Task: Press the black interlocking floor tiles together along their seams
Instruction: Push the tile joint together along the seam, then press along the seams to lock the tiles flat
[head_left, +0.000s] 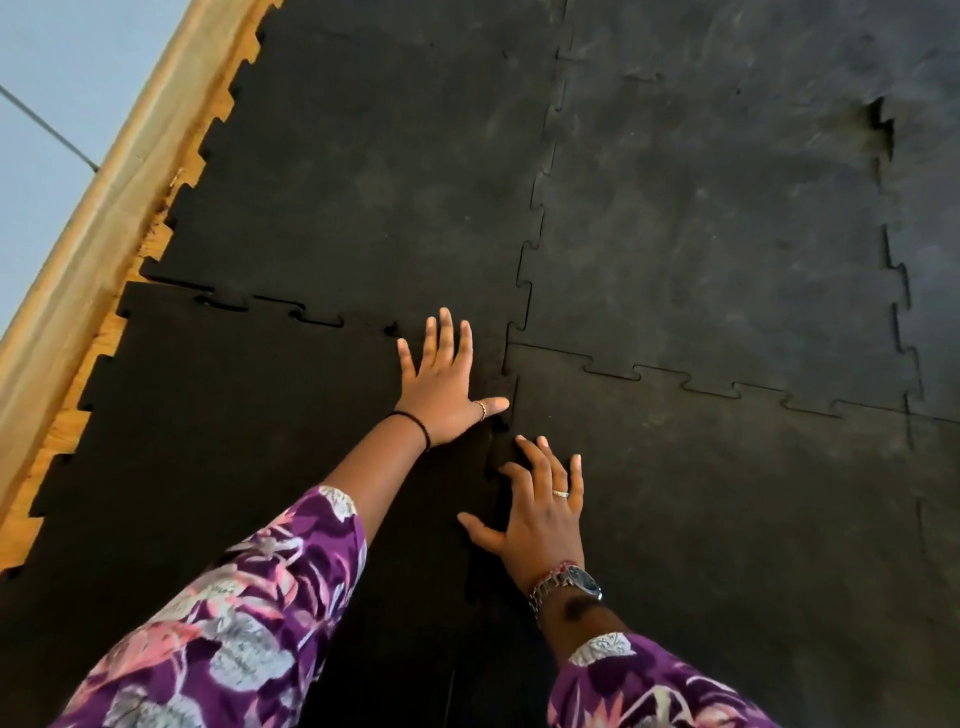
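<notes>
Black interlocking floor tiles cover the floor, joined by jigsaw-toothed seams. My left hand (444, 382) lies flat with fingers spread on the near-left tile (234, 441), close to the corner where the tiles meet. My right hand (537, 506) rests with fingers spread on the seam (501, 447) between the near-left tile and the near-right tile (727, 519). This seam looks slightly raised and uneven around my right fingers. The cross seam (291, 312) on the left shows small gaps between its teeth. The far-left tile (363, 182) and far-right tile (701, 234) sit flush along their shared seam.
A wooden floor strip (156, 228) and a pale wooden skirting board (104, 182) run along the tiles' toothed left edge, with a grey wall (47, 78) beyond. At the far right, a seam (885, 130) bulges upward between tiles.
</notes>
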